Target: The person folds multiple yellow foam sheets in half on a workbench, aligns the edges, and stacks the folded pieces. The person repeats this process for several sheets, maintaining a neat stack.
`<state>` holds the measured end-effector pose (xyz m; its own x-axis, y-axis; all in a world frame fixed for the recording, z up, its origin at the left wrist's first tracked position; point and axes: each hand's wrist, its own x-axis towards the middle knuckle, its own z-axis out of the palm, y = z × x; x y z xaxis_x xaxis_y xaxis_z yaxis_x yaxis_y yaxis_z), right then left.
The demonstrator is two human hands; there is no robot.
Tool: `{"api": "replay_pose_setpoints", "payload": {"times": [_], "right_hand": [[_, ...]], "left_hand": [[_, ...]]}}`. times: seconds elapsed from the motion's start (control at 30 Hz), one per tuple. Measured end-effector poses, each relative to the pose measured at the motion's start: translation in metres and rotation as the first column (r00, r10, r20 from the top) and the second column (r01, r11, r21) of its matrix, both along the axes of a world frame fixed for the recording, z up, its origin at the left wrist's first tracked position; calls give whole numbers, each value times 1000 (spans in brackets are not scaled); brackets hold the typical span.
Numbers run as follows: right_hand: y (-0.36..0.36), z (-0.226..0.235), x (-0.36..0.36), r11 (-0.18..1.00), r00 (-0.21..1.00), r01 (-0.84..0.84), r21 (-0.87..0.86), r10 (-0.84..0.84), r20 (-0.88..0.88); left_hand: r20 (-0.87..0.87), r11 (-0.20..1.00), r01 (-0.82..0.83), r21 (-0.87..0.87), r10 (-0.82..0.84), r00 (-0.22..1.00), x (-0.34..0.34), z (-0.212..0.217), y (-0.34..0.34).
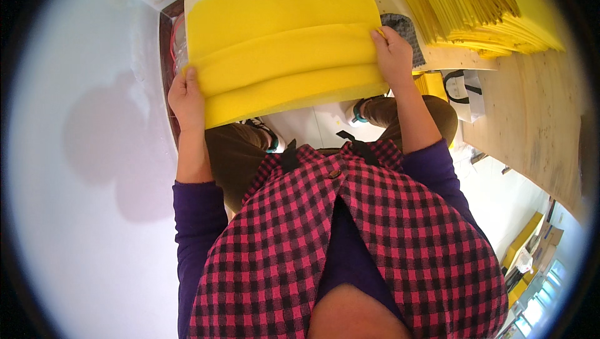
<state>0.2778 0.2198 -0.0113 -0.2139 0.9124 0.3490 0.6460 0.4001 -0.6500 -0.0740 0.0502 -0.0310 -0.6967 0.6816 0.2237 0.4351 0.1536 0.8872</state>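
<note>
A wide yellow fabric sheet (284, 32), thin and creased across its width, is stretched between my two hands. My left hand (186, 98) pinches its left edge near the lower corner, thumb on top. On the opposite side, my right hand (394, 54) grips the right edge with thumb and fingers closed, a bit farther from me. The far part of the sheet lies over the wooden table; its near edge hangs over the table's front, above my knees. Whether the sheet is one layer or several, I cannot tell.
Tall stacks of folded yellow fabric (462, 7) stand at the far right on the table. A dark grey cloth (403, 29) lies beside my right hand. A white bag (464, 95) with black handles sits below the tabletop (519, 114). A white wall (81, 151) rises at the left.
</note>
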Motion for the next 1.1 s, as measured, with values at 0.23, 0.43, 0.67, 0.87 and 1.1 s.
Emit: {"api": "replay_pose_setpoints", "payload": {"times": [0.23, 0.43, 0.67, 0.87, 1.1], "right_hand": [[4, -1, 1, 999, 999, 1, -42, 1, 41], [2, 0, 0, 1000, 999, 14, 15, -15, 52], [2, -1, 0, 997, 995, 8, 75, -15, 97], [2, -3, -1, 994, 985, 23, 109, -42, 168], [1, 24, 2, 997, 995, 63, 40, -66, 77]], "left_hand": [[-77, 991, 37, -130, -47, 996, -3, 8, 7], [-136, 987, 70, -143, -90, 987, -7, 12, 10], [-236, 959, 26, -282, -96, 967, -12, 5, 13], [-419, 952, -3, -307, -132, 898, -9, 5, 15], [-452, 931, -49, -361, -129, 882, -4, 10, 16]]}}
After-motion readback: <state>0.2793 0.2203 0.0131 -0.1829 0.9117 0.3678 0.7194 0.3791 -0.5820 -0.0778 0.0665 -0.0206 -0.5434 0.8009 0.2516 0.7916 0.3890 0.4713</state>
